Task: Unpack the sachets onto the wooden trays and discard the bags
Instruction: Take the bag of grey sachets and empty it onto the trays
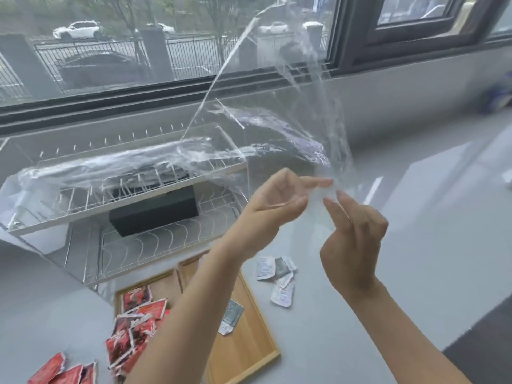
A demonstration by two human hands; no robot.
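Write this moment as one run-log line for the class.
left hand: pinching clear bag | right hand: pinching bag | red sachets: left tray | grey sachets: counter

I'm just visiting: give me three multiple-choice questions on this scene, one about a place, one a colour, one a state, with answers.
1. Where do the grey sachets mostly lie?
A. on the counter right of the trays
B. in the dish rack
C. on the windowsill

2. What colour are the sachets in the left tray?
A. blue
B. red
C. yellow

3. What state is the clear bag in?
A. lying flat on the counter
B. folded in a tray
C. held up, with no sachets visible inside

Answers:
1. A: most lie on the counter, only one in the right tray.
2. B: their wrappers are red.
3. C: the left hand and right hand pinch its lower edge in the air.
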